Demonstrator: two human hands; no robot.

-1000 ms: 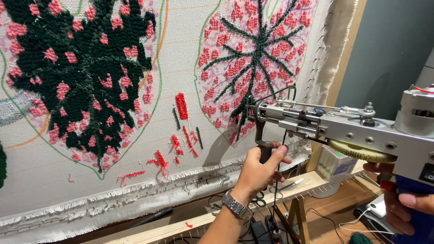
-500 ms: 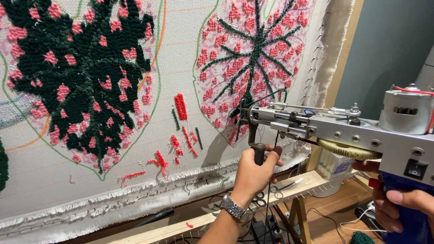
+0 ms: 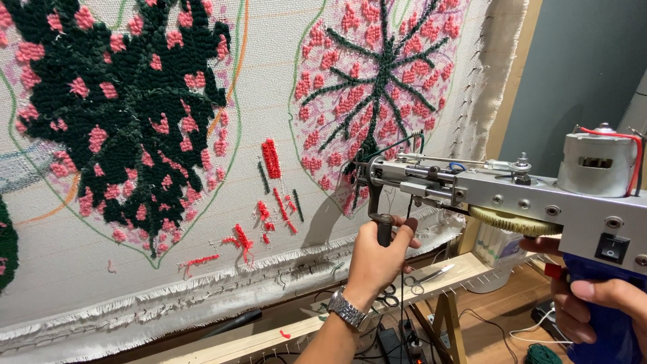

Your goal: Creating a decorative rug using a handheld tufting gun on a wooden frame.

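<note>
Item one, far left: a stretched tufting cloth (image 3: 269, 256) is hanging upright on a wooden frame (image 3: 296, 330), its frayed lower edge folding over the bottom rail. A dark green leaf shape with pink patches (image 3: 135, 114) is filling the left part of the cloth, outlined in green and orange lines.

Item two, centre: short test rows of red yarn (image 3: 271, 158) are sitting on bare cloth between the two motifs, with smaller red marks scattered below them.

Item three, right of centre: a round pink motif with dark green veins (image 3: 377, 87) is taking up the upper cloth.

Item four: the left hand (image 3: 379, 259), a metal wristwatch (image 3: 346, 310) on its wrist, is closing fully around the black front handle of the tufting gun (image 3: 512, 199). The gun is lying level, its needle end touching the cloth at the lower edge of the pink motif, its grey motor sitting on top at the rear.

Item five, below: scissors (image 3: 431, 275) are lying on the frame's bottom rail, just right of the left hand; cables are trailing on the wooden floor (image 3: 499, 317) beneath.

Item six, far right: the right hand (image 3: 593, 307) is wrapping around the gun's blue rear grip, fingers curled tight.
</note>
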